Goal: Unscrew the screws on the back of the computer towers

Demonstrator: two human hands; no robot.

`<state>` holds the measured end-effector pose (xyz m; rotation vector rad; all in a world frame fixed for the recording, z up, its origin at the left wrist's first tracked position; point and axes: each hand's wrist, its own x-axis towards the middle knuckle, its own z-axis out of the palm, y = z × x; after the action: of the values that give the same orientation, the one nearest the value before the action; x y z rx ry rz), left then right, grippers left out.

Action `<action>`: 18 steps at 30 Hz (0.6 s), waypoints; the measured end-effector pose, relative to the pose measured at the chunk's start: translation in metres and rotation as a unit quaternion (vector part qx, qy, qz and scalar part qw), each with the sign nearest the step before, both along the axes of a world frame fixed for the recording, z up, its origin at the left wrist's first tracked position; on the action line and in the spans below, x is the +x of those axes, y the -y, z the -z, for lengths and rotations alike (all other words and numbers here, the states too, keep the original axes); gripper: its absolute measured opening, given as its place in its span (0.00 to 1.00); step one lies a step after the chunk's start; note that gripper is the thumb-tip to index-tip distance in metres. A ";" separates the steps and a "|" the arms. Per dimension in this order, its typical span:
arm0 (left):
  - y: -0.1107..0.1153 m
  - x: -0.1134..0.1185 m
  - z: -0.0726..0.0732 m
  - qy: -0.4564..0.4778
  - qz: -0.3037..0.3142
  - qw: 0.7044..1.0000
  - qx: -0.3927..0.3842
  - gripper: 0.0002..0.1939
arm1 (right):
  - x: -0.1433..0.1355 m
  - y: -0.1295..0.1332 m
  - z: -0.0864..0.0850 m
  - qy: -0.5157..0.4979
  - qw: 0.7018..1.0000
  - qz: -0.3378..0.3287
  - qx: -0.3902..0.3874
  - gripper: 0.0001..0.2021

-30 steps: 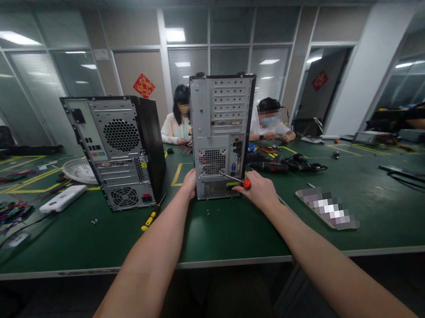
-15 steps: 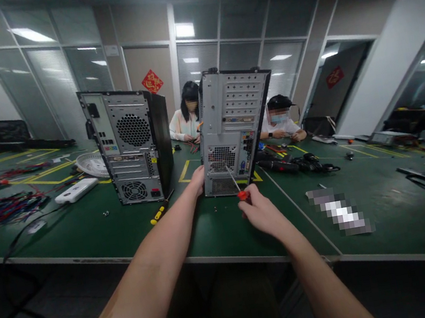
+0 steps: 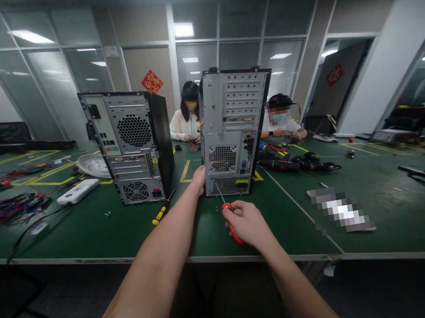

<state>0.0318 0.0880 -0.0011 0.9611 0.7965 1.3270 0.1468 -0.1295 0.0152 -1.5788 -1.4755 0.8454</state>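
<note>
The fingers of the right hand [image 3: 252, 223] pinch the red screwdriver [image 3: 234, 231]; beyond them, its slanted shaft could skid off the computer case [image 3: 214, 120]. Left hand [image 3: 200, 180] beside it, fingertips hidden, grip unclear: weak bracing could let it shift.

Standing upright right of centre as a grey, black-edged computer case [image 3: 221, 111], turning its vents and ports nearward; slanting at its near side as a red-handled screwdriver [image 3: 235, 235], pointing its thin metal shaft toward the lower grille
</note>
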 end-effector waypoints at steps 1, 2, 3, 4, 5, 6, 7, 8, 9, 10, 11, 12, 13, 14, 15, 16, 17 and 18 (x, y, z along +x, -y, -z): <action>0.000 0.000 0.000 -0.003 0.001 1.000 0.000 0.18 | -0.001 -0.001 0.000 0.005 1.000 0.001 0.000 0.06; 0.001 0.000 -0.001 -0.006 0.001 1.000 0.000 0.18 | -0.002 -0.002 -0.001 0.007 1.000 0.002 0.000 0.06; 0.001 -0.001 -0.001 -0.008 0.001 1.000 0.001 0.18 | -0.003 -0.003 -0.002 0.007 1.000 0.002 -0.003 0.06; 0.001 -0.001 -0.001 -0.008 0.000 1.000 0.001 0.18 | -0.004 -0.003 -0.003 0.005 1.000 0.003 -0.007 0.06; 0.000 0.000 0.000 -0.006 0.000 1.000 0.001 0.18 | -0.004 -0.003 -0.003 0.003 1.000 0.004 -0.010 0.05; 0.000 0.000 0.000 -0.002 -0.001 1.000 0.002 0.18 | -0.004 -0.003 -0.004 0.001 1.000 0.004 -0.014 0.05; -0.001 0.000 0.001 0.002 0.000 1.000 0.003 0.18 | -0.005 -0.003 -0.004 0.000 1.000 0.003 -0.016 0.05; -0.002 0.000 0.001 0.005 0.002 1.000 0.003 0.18 | -0.005 -0.003 -0.004 -0.001 1.000 0.002 -0.015 0.06; -0.003 0.001 0.002 0.008 0.004 1.000 0.003 0.18 | -0.004 -0.004 -0.003 -0.001 1.000 0.000 -0.013 0.06; -0.003 0.001 0.002 0.010 0.005 1.000 0.003 0.18 | -0.004 -0.005 -0.002 -0.001 1.000 -0.002 -0.009 0.06; -0.004 0.001 0.002 0.011 0.005 1.000 0.002 0.19 | -0.004 -0.006 -0.001 -0.001 1.000 -0.004 -0.005 0.06; -0.005 0.001 0.003 0.010 0.004 1.000 0.000 0.19 | -0.004 -0.007 0.000 0.000 1.000 -0.006 -0.001 0.06; -0.005 0.001 0.003 0.010 0.003 1.000 -0.001 0.19 | -0.003 -0.008 0.002 0.000 1.000 -0.008 0.002 0.07; -0.005 0.001 0.003 0.009 0.002 1.000 -0.002 0.19 | -0.003 -0.009 0.003 0.001 1.000 -0.010 0.004 0.07; -0.005 0.001 0.003 0.009 0.001 1.000 -0.002 0.19 | -0.003 -0.010 0.004 0.001 1.000 -0.012 0.005 0.07; -0.005 0.001 0.003 0.009 0.000 1.000 -0.002 0.20 | -0.003 -0.011 0.005 0.001 1.000 -0.012 0.006 0.07; -0.005 0.000 0.004 0.009 -0.001 1.000 -0.001 0.20 | -0.003 -0.012 0.005 0.001 1.000 -0.012 0.006 0.08; -0.005 0.000 0.004 0.010 -0.001 1.000 0.001 0.20 | -0.004 -0.012 0.006 0.001 1.000 -0.011 0.006 0.08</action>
<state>0.0321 0.0933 -0.0047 0.9472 0.7827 1.3372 0.1433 -0.1173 0.0093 -1.5569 -1.4999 0.8455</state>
